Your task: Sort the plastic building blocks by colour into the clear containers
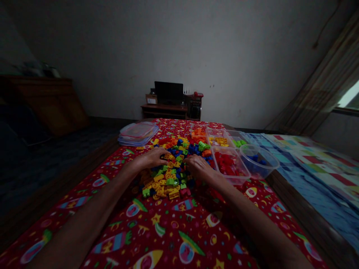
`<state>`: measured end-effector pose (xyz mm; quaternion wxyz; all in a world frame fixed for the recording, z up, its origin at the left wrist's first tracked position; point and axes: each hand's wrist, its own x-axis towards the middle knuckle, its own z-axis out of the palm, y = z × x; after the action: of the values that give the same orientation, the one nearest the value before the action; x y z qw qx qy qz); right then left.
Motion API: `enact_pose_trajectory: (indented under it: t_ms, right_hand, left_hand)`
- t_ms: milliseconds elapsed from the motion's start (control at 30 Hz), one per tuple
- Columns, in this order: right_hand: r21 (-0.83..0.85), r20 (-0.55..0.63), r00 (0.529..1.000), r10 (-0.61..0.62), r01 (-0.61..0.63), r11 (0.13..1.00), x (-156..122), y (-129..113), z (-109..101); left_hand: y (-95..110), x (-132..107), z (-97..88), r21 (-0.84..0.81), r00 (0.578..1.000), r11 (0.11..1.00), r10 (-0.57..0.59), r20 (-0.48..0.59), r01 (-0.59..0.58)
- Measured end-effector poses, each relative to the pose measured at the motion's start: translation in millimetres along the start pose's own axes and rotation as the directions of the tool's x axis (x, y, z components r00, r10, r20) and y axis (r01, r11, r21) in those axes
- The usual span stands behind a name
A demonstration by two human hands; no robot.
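Note:
A heap of small plastic bricks (175,164) in yellow, green, blue, orange and red lies on a red patterned cloth (168,228). My left hand (151,157) rests on the heap's left side with its fingers curled into the bricks. On the heap's right side my right hand (198,166) lies palm down, fingers bent among the bricks. What either hand holds is hidden. Right of my right hand stands a clear tub of red bricks (230,164), and beside it a round clear bowl with blue bricks (259,160).
Behind the heap stand clear tubs with orange (198,133), yellow (220,140) and green bricks (238,142). Stacked clear lids (138,132) lie at the far left. A chequered sheet (314,168) covers the surface to the right. A dark desk with a monitor (169,93) stands against the wall.

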<state>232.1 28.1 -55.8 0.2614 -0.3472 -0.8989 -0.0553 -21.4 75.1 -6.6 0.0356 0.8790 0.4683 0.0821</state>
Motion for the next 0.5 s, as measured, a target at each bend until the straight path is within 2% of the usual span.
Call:
enact_pose_trajectory:
  t_ms: [100, 300, 400, 500]
  right_hand:
    - [-0.001, 0.022, 0.998, 0.054, -0.054, 0.999, 7.0, -0.2, -10.1]
    - [-0.031, 0.159, 0.974, 0.159, -0.156, 0.987, 22.1, -12.1, -47.3]
    - [-0.025, 0.124, 0.977, 0.172, -0.170, 0.985, 23.2, -13.9, -49.4]
    - [0.051, 0.049, 0.996, 0.080, -0.082, 0.995, 23.4, -16.4, -38.6]
  left_hand:
    - [2.8, -2.1, -2.9, 0.060, 0.998, 0.998, -0.032, 0.045, 0.029]
    - [15.9, -5.8, -1.1, 0.163, 1.000, 0.986, -0.031, 0.000, 0.031]
    - [15.0, -5.1, 0.0, 0.144, 1.000, 0.989, -0.014, -0.011, 0.015]
    - [13.1, -2.3, 2.4, 0.064, 0.999, 0.998, 0.015, -0.030, -0.013]
